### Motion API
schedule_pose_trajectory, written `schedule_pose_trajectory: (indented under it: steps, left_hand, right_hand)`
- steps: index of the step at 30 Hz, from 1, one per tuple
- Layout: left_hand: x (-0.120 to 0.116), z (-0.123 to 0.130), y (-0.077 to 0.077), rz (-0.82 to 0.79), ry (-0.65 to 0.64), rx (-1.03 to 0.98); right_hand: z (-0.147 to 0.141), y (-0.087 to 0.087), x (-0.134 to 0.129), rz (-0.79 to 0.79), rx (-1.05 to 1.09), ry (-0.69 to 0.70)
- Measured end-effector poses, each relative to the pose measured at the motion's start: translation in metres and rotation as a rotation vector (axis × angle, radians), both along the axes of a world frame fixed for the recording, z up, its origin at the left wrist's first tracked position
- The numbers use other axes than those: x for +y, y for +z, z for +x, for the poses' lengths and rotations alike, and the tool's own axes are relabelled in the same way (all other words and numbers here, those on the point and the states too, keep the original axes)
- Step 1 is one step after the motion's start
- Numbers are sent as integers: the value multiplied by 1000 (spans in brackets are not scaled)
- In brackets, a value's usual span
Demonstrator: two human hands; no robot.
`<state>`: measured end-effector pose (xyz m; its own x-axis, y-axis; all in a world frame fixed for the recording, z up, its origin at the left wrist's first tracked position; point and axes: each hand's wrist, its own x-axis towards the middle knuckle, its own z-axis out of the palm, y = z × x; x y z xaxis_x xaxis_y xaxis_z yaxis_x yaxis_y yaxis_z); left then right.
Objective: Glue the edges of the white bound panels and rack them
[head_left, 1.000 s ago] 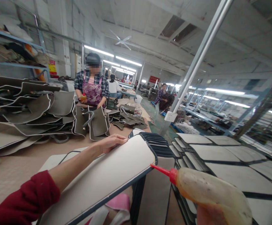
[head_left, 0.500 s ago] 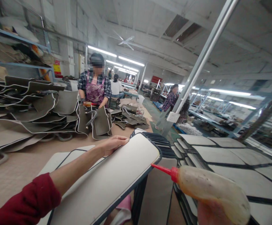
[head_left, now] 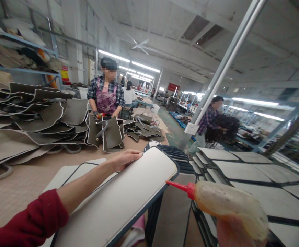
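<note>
My left hand (head_left: 127,159) pinches the upper edge of a long cream panel (head_left: 128,192) with rounded corners and dark edging. The panel is tilted across the front of the view. At the lower right, my right hand (head_left: 233,231) is closed around a squeeze glue bottle (head_left: 229,202) holding yellowish liquid. Its red nozzle (head_left: 180,187) points left, with the tip at the panel's right edge near the corner. Most of my right hand is hidden behind the bottle.
Stacked dark-edged panels (head_left: 257,193) lie on the right, and a dark-edged pile (head_left: 173,156) stands behind the held panel. Olive bag pieces (head_left: 46,118) cover the table's left (head_left: 36,185). A co-worker (head_left: 106,92) stands across it. A metal post (head_left: 223,68) rises behind.
The nozzle tip remains at the panel's edge, and my left hand keeps its grip. In the background, a person carrying a dark bundle has moved right, out from behind the post.
</note>
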<state>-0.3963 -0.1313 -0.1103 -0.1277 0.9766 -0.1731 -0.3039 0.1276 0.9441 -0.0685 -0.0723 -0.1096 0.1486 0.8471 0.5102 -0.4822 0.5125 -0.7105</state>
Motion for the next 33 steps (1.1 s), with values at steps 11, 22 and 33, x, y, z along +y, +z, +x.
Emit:
schedule_pose_trajectory:
  steps: [11, 22, 33]
  left_hand:
    - [-1, 2, 0, -10, 18, 3]
    - [-1, 2, 5, -58, 48, -23]
    - [4, 1, 7, -78, 113, -67]
  right_hand:
    - [-1, -3, -5, -56, -6, 56]
    - [4, -18, -3, -71, -80, 83]
    - [27, -60, 32, -108, -98, 182]
